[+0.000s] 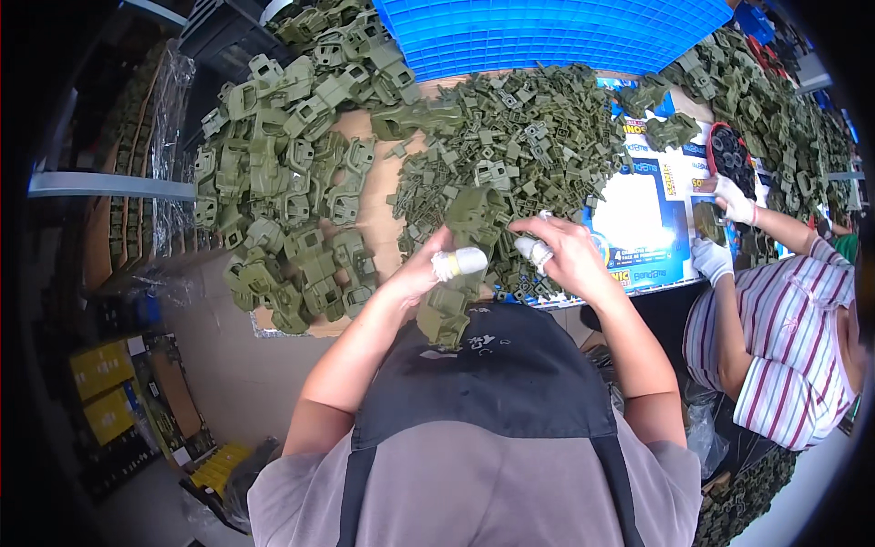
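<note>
My left hand [427, 270] is closed round a long olive-green plastic toy vehicle body [445, 310], held tilted above the table's near edge. A white cover wraps its thumb, which lies across the piece. My right hand [567, 259] is just right of the body's far end, index finger reaching toward it and thumb bent in beneath. White covers show on its fingers too. Whether a small part sits between those fingertips is too small to tell. Just beyond both hands spreads a heap of small green plastic parts [510, 137].
More green vehicle bodies [292, 164] pile up at the left. A blue plastic crate [547, 36] stands at the back. Printed cardboard [638, 219] covers the table at right, where a gloved co-worker [784, 337] handles parts beside a red-rimmed basket of black wheels [729, 159].
</note>
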Demonstrator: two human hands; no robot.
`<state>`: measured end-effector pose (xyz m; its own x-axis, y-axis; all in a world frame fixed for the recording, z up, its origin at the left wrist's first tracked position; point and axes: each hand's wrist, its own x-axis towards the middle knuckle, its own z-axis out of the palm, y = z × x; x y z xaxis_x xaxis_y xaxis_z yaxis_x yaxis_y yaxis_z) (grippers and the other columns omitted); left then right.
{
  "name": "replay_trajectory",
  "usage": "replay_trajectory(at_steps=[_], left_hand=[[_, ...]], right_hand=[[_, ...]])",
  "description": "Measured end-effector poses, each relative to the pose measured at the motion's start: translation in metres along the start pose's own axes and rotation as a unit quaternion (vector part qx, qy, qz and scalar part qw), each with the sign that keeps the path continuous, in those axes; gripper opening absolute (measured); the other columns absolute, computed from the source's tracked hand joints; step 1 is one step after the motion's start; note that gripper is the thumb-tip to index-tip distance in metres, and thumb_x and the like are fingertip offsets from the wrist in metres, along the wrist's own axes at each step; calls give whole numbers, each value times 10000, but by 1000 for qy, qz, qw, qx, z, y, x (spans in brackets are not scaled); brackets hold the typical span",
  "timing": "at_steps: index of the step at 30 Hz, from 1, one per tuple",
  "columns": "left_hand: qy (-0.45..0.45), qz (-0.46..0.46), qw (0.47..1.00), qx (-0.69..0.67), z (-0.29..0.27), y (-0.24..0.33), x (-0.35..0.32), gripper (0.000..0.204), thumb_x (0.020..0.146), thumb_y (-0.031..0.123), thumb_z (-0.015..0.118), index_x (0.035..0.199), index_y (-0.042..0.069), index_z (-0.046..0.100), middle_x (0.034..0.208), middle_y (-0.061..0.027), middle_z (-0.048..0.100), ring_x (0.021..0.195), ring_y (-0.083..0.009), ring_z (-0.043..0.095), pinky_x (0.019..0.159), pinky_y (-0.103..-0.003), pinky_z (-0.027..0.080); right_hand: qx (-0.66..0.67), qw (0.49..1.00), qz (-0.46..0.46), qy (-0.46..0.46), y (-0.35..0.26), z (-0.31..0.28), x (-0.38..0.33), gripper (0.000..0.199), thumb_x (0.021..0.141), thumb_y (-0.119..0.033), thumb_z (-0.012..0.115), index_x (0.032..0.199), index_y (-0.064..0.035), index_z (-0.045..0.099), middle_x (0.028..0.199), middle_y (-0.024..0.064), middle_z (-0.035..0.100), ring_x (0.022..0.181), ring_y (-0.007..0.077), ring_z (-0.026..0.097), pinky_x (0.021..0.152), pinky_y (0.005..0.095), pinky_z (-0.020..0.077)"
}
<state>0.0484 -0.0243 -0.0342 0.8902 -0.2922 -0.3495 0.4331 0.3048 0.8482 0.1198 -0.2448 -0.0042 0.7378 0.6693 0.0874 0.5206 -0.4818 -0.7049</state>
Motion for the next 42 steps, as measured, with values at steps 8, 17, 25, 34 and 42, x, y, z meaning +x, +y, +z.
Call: replay_trajectory(at_steps=[8,17,25,34,42], left_hand=[[-18,-39,998,55,-8,-2,7,594,806,222,640,1307,40,379,1092,-60,544,945,-119,522,806,-271,441],[-71,8,996,60,-4,-6,10,548,794,160,650,1274,47,411,1035,-28,566,835,-96,557,720,-252,472],[-73,11,988,138,1,-3,2,584,756,15,677,1272,37,405,1067,-52,579,907,-127,580,801,-293,492],[205,-74,976,-17,-63,-47,9,512,892,390,492,1278,62,416,1132,-87,558,929,-167,594,766,-311,493],[141,-58,959,-239,-50,-52,-20,474,907,429,433,1204,67,501,1073,-86,613,817,-183,631,641,-328,552]], right_hand=[[-48,997,-13,-51,-1,-5,1,246,747,-52,609,992,-74,614,859,135,639,786,337,609,694,399,494],[-41,996,-21,-73,-2,4,2,343,657,3,575,995,-58,580,836,171,623,806,340,613,687,416,505],[84,994,-54,-47,20,26,-5,256,708,-26,601,964,-34,617,870,157,633,825,340,614,710,387,495],[193,966,139,105,95,-24,-31,345,775,-26,580,1117,-72,563,963,83,632,905,219,611,800,313,478],[-186,959,201,69,144,51,-137,438,615,103,540,1009,-89,529,919,145,550,936,324,526,803,412,440]])
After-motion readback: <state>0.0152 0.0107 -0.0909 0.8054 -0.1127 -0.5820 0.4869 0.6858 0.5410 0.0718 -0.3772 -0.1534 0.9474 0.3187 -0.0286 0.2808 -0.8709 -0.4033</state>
